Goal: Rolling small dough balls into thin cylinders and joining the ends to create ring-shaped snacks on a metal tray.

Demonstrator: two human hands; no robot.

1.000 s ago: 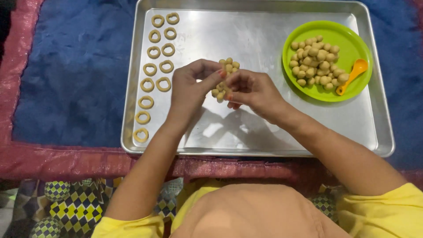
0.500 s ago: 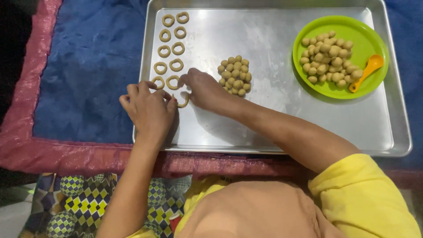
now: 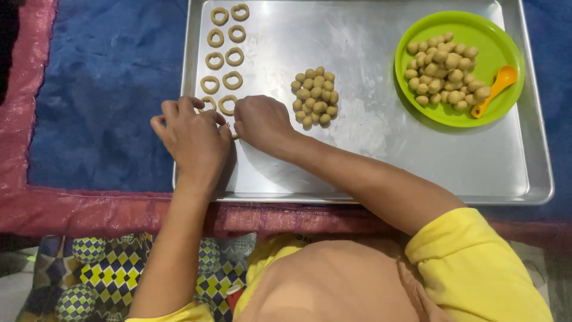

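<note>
Both hands barely moved, left hand (image 3: 192, 134) and right hand (image 3: 262, 122) curled together over a mostly hidden ring (image 3: 228, 127) on the tray (image 3: 357, 167), ten-ish rings (image 3: 221, 56) done, ball pile (image 3: 315, 96) plus plate (image 3: 430, 113) left.

The tray (image 3: 381, 161) is bare metal, brushed and dully shiny, with faint floury smears. The plate (image 3: 417, 107) and the spoon (image 3: 497, 83) are smooth glossy plastic. The dough balls (image 3: 314, 95) and dough rings (image 3: 221, 59) look matt and soft (slightly grainy). The blue cloth (image 3: 101, 89) underneath looks plush.
</note>
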